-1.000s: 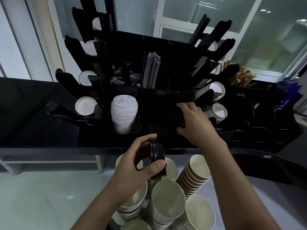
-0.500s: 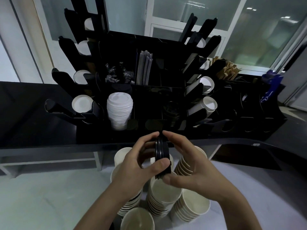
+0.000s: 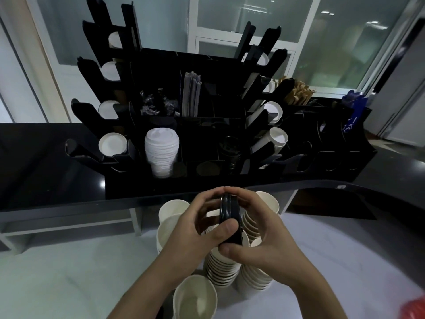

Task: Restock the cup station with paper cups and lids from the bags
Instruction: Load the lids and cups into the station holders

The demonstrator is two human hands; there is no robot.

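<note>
A small stack of black lids (image 3: pixel 230 217) stands on edge between my two hands, below the counter's front edge. My left hand (image 3: pixel 197 229) grips it from the left with the thumb on the near rim. My right hand (image 3: pixel 259 229) holds it from the right, fingers curled over the top. Beneath the hands stand several stacks of white paper cups (image 3: pixel 220 270). On the counter sits the black cup station (image 3: pixel 147 185), with a pile of white lids (image 3: pixel 162 148) in one bay, black lids (image 3: pixel 231 155) in another, and cups (image 3: pixel 277 138) in its slanted side chutes.
The black counter (image 3: pixel 46 166) runs across the view with a curved edge at the right. Straws (image 3: pixel 192 95) and wooden stirrers (image 3: pixel 299 93) stand in the station's upper bays. A red object (image 3: pixel 414 307) shows at the lower right corner. White floor lies below.
My right hand has come back from the station's black-lid bay and closed on the lid stack held by my left hand. The stack stays in front of me, below the counter edge.
</note>
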